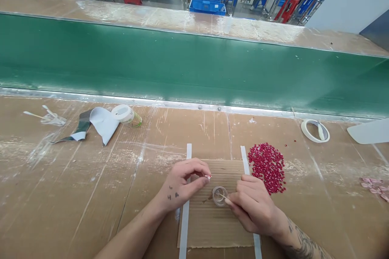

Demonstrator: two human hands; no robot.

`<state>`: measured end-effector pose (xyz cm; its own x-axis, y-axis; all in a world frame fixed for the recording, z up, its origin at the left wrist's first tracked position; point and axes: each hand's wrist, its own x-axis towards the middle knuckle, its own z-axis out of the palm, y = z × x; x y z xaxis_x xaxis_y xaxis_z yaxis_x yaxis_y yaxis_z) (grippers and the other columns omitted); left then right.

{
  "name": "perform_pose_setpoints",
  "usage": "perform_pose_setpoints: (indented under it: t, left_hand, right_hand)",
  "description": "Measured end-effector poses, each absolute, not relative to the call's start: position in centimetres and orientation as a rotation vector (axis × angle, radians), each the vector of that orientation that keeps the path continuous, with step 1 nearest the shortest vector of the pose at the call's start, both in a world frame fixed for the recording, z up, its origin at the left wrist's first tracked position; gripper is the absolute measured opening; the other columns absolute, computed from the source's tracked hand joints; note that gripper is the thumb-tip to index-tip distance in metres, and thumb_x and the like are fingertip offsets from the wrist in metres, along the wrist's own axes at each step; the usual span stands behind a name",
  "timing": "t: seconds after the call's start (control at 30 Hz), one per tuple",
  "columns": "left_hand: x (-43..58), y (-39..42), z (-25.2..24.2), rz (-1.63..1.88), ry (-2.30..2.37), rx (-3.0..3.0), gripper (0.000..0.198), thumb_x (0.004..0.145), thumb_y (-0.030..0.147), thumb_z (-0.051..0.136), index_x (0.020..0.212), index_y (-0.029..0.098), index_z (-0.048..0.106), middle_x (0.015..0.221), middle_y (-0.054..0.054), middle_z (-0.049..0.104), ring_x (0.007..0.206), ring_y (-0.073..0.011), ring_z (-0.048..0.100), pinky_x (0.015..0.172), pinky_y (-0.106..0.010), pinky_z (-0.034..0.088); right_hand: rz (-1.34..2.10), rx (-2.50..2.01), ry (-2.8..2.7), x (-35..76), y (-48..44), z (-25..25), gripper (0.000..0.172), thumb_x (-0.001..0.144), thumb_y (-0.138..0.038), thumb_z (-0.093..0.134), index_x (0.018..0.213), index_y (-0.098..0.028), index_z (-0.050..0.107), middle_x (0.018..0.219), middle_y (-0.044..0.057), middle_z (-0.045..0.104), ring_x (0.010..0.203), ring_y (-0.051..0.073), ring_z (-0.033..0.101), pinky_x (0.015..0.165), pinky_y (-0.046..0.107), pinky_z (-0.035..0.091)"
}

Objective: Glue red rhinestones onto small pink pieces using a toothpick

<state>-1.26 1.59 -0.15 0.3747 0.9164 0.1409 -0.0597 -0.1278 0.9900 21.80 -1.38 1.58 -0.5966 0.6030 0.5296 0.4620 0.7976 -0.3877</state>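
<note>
Corrugated cardboard is lying flat under both hands, with white tape strips running along its sides. I'm seeing the left hand pinching a tiny pink-and-white piece between thumb and forefinger, the pinch almost fully closed, at 11 o'clock from the cup. The right hand is gripping a thin stick closely in its fingertips, the tip reaching into a small clear cup sitting mid-cardboard. I can't make out what's inside from here. Red beads are heaped at 2 o'clock from the cup, just off the cardboard, and pale pink pieces are lying farther out at 3 o'clock. Risks: the tiny piece could drop if the pinch loosens, a knock from the right hand could tip the light cup, and a sideways brush from that hand could scatter the nearby beads.
</note>
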Motion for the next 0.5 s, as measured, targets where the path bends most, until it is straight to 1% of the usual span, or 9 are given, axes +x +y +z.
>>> perform_pose_setpoints:
  t: [0.1,0.2,0.3,0.4,0.5]
  left_hand:
    - [-0.8,1.2,-0.1,1.106,0.795,1.75,0.01,0.089,0.009,0.065,0.09,0.017,0.071,0.083,-0.005,0.073,0.074,-0.0134,0.067,0.07,-0.023,0.054]
    - [-0.2,0.8,-0.1,1.123,0.769,1.912,0.013,0.089,0.006,0.064,0.094,0.017,0.069,0.085,-0.005,0.073,0.073,-0.0136,0.067,0.068,-0.023,0.054]
    - [0.4,0.5,0.0,1.103,0.745,1.965,0.015,0.089,0.004,0.062,0.094,0.017,0.068,0.084,-0.005,0.073,0.072,-0.0143,0.065,0.067,-0.024,0.053]
    - [0.9,0.2,0.1,1.079,0.721,1.962,0.014,0.09,0.006,0.062,0.092,0.018,0.068,0.083,-0.005,0.073,0.072,-0.0151,0.065,0.069,-0.027,0.052]
    - [1.2,0.1,0.1,1.073,0.692,1.945,0.012,0.091,0.007,0.062,0.091,0.018,0.068,0.081,-0.004,0.073,0.071,-0.0148,0.063,0.07,-0.028,0.051]
  right_hand:
    - [0.312,-0.862,-2.207,22.3,-2.1,3.0,0.016,0.096,-0.009,0.048,0.085,-0.019,0.053,0.059,-0.006,0.045,0.053,0.012,0.034,0.057,0.03,0.028]
    - [0.354,-0.944,-2.162,22.7,-2.8,4.7,0.014,0.096,-0.009,0.049,0.089,-0.02,0.055,0.058,-0.006,0.044,0.053,0.012,0.037,0.06,0.031,0.033]
    - [0.369,-1.01,-2.205,22.9,-3.1,5.8,0.019,0.095,-0.009,0.049,0.082,-0.021,0.056,0.056,-0.006,0.042,0.051,0.012,0.036,0.059,0.031,0.036]
    - [0.384,-1.021,-2.255,23.0,-3.0,6.2,0.026,0.095,-0.01,0.047,0.072,-0.021,0.053,0.055,-0.006,0.04,0.05,0.011,0.035,0.056,0.03,0.036]
    - [0.417,-1.007,-2.266,22.9,-3.0,6.0,0.029,0.095,-0.009,0.046,0.069,-0.021,0.051,0.055,-0.006,0.039,0.051,0.011,0.035,0.055,0.03,0.035]
